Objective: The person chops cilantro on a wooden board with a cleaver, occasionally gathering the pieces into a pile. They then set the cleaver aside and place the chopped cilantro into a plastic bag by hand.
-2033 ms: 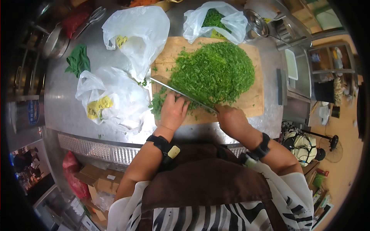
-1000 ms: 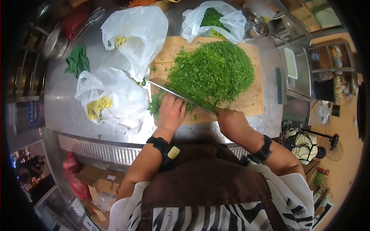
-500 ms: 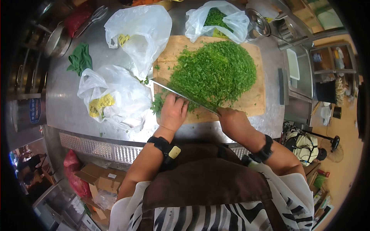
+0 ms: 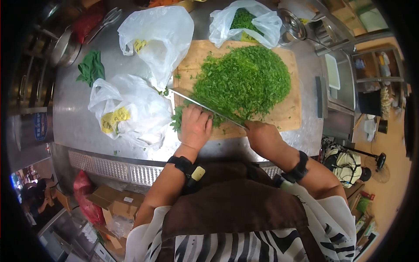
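While the right hand (image 4: 262,136) was closed around the handle of the cleaver (image 4: 205,107), its blade lay slanted against the near side of the chopped herbs (image 4: 244,78). The left hand (image 4: 195,126), fingers curled, pressed on uncut greens (image 4: 176,121) at the cutting board's (image 4: 289,114) near-left corner. Bare wood showed along the board's right edge. Plastic bags (image 4: 131,109) crowded its left side on the worktop (image 4: 72,118); their yellow labels were unreadable.

A single head-worn camera looks steeply down (through a fisheye lens, dark at the corners) onto the cutting board (image 4: 286,115) close ahead, the wearer's apron (image 4: 235,205) nearest below.
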Available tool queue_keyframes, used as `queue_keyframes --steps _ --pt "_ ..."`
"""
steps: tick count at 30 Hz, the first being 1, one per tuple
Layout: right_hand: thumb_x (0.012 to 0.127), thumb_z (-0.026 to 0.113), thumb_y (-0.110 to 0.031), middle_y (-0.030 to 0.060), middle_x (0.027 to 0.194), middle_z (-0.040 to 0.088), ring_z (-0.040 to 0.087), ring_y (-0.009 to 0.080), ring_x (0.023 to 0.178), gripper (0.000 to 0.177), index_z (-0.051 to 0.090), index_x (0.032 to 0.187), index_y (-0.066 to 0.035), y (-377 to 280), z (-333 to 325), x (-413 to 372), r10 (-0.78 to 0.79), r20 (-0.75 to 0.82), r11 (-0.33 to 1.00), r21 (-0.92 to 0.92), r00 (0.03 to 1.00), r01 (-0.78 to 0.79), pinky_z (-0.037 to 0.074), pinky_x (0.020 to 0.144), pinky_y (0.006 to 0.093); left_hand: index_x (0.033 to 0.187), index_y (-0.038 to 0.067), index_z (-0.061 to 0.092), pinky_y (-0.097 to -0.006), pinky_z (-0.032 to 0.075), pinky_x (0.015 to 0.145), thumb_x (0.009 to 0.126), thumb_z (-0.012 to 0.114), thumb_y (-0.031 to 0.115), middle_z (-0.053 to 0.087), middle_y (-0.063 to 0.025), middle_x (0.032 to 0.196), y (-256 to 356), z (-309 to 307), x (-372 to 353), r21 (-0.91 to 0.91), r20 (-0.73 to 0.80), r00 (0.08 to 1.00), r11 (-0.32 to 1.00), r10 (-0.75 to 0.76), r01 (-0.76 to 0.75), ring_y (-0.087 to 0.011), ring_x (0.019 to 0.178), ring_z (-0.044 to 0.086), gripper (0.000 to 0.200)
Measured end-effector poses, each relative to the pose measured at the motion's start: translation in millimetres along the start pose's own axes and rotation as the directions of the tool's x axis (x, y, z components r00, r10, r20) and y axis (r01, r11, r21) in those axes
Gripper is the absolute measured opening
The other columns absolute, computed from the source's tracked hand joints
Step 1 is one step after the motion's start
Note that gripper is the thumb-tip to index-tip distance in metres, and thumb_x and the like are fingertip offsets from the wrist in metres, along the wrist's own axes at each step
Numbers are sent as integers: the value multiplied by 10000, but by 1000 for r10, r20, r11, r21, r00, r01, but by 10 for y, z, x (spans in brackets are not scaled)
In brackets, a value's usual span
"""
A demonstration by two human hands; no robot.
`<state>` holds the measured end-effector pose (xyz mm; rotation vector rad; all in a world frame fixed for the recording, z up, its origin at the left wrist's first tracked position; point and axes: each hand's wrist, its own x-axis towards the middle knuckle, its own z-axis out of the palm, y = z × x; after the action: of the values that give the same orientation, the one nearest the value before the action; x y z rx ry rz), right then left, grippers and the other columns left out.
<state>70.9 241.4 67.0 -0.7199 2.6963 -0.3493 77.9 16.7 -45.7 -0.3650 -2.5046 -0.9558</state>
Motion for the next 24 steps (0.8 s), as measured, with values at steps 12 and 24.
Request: queue_keyframes --steps 12,24 --pt "840 529 -39 192 755 652 654 373 666 121 592 936 0 31 245 94 -30 -1 999 -35 1000 30 540 612 464 996 12 659 -465 482 882 707 734 21 597 -187 1058 -55 42 -126 -29 1 999 999 -46 46 -401 1029 558 299" --pt "857 514 -36 195 754 660 661 369 681 125 602 940 -6 -22 165 -23 22 56 999 -42 998 -19 537 625 466 930 7 651 -463 490 829 710 727 12 592 -178 1005 -1 11 -102 -51 -39 999 998 -38 36 -394 964 571 233"
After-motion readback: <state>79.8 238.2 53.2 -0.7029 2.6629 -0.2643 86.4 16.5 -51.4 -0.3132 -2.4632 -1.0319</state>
